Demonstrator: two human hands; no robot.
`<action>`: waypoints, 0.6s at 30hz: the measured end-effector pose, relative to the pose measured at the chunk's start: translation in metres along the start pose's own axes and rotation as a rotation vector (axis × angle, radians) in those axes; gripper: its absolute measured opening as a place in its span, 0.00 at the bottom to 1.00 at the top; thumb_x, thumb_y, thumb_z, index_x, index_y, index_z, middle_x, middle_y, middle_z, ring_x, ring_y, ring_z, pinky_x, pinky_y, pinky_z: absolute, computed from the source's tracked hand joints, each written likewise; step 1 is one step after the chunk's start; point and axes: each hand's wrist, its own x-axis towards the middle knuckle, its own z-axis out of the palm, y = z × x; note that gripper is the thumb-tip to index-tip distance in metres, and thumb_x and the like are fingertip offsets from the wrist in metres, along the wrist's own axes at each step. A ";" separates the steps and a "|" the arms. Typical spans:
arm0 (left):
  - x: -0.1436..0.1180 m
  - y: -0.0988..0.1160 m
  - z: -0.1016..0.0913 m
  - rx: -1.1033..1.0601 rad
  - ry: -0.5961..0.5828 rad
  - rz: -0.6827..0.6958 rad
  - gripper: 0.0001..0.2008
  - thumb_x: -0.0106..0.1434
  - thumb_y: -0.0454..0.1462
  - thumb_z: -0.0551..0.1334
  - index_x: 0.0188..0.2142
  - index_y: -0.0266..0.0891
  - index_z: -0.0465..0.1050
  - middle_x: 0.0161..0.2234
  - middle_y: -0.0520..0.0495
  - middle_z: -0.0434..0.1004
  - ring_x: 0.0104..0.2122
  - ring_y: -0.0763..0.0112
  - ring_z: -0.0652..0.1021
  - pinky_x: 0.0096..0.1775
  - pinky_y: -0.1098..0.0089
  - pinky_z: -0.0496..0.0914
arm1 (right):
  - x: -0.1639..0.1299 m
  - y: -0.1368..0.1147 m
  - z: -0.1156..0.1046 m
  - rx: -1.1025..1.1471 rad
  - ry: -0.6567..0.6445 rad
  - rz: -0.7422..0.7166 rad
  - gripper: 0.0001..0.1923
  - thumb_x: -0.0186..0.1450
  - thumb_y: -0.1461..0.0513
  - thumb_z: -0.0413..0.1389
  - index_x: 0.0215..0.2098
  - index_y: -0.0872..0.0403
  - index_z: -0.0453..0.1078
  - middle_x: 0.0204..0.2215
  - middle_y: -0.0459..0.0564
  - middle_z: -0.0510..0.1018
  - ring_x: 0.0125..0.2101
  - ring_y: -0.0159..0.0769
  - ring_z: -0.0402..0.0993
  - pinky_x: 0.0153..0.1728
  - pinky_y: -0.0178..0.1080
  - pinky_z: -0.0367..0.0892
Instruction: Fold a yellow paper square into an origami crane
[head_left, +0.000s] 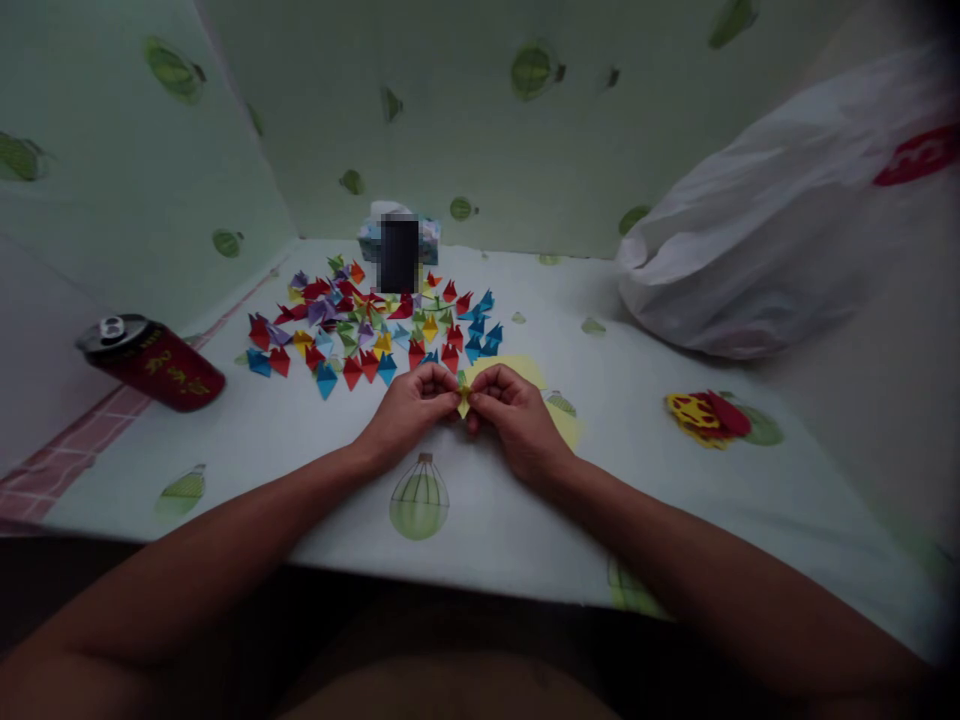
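Both arms bare on my feed, reaching in from lower corners, angling inward. Left forearm (251,535) slants up to left wrist (367,455); right forearm (679,540) mirrors it up to right wrist (561,465). I have left hand (411,408) and right hand (519,412) close together near mid-view, just apart, thumbs pointing toward each other. Fingers (433,374) curled on both, thumb and index pinched. Remaining fingers tucked, partly hidden from me.

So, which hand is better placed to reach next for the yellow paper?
Probably the right hand: it is beside the yellow paper, while the left hand is farther away. Both hold the small folded piece.
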 end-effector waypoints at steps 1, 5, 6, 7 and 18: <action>0.000 0.000 0.000 0.003 0.003 0.009 0.07 0.54 0.35 0.66 0.32 0.38 0.69 0.26 0.54 0.72 0.26 0.75 0.74 0.32 0.72 0.69 | 0.000 0.000 0.000 0.007 -0.007 -0.004 0.08 0.56 0.64 0.61 0.30 0.52 0.64 0.19 0.37 0.70 0.19 0.27 0.69 0.24 0.33 0.63; 0.000 0.000 0.000 -0.021 0.016 0.030 0.06 0.54 0.34 0.65 0.32 0.37 0.70 0.26 0.54 0.73 0.27 0.76 0.74 0.33 0.73 0.68 | 0.000 -0.001 0.001 0.032 -0.022 -0.022 0.07 0.56 0.66 0.59 0.30 0.52 0.65 0.21 0.38 0.72 0.20 0.27 0.69 0.26 0.34 0.65; -0.001 0.000 0.000 -0.034 0.022 0.035 0.06 0.54 0.34 0.65 0.32 0.37 0.70 0.26 0.54 0.73 0.27 0.77 0.74 0.33 0.73 0.68 | 0.000 -0.001 0.001 0.042 -0.026 -0.028 0.07 0.55 0.67 0.59 0.29 0.52 0.65 0.21 0.39 0.72 0.20 0.27 0.70 0.26 0.34 0.65; -0.001 0.000 0.000 -0.049 0.025 0.037 0.06 0.54 0.33 0.65 0.32 0.37 0.70 0.26 0.54 0.73 0.27 0.77 0.74 0.34 0.74 0.69 | 0.000 -0.001 0.001 0.052 -0.028 -0.036 0.07 0.55 0.68 0.59 0.29 0.52 0.66 0.22 0.39 0.73 0.20 0.28 0.70 0.26 0.34 0.65; -0.002 0.004 -0.001 -0.065 0.050 0.063 0.09 0.56 0.39 0.66 0.34 0.37 0.71 0.30 0.52 0.73 0.29 0.74 0.74 0.34 0.72 0.70 | -0.002 -0.004 -0.001 -0.094 -0.047 -0.107 0.03 0.58 0.66 0.57 0.31 0.52 0.69 0.22 0.41 0.75 0.24 0.31 0.72 0.32 0.38 0.69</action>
